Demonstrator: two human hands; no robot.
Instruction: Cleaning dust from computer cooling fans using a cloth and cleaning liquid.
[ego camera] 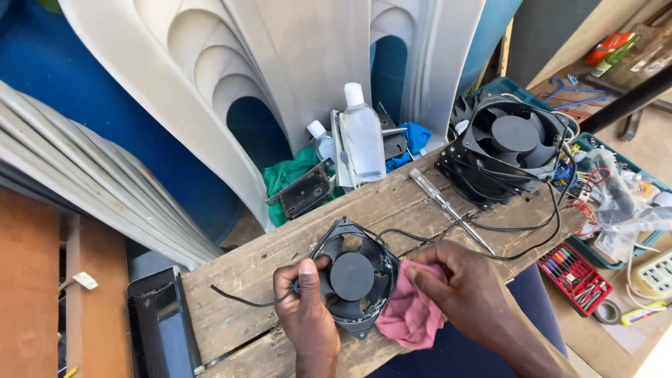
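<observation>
Fan (352, 277) edge under pink cloth (408, 316)

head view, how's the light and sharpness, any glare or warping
Head view: strong daylight, with the bottom right corner blown out white; the left hand, right hand, small black fan and pink cloth are sharp; the wooden plank is evenly lit; wide-angle lens bends the white plastic chairs at the edges.

Beyond your wooden board (280, 259), two clear plastic bottles are standing: a tall one (363, 136) and a shorter one (320, 140) to its left, both white-capped. Right of the board, a red case (574, 273) is lying open. No screens are showing.
</observation>
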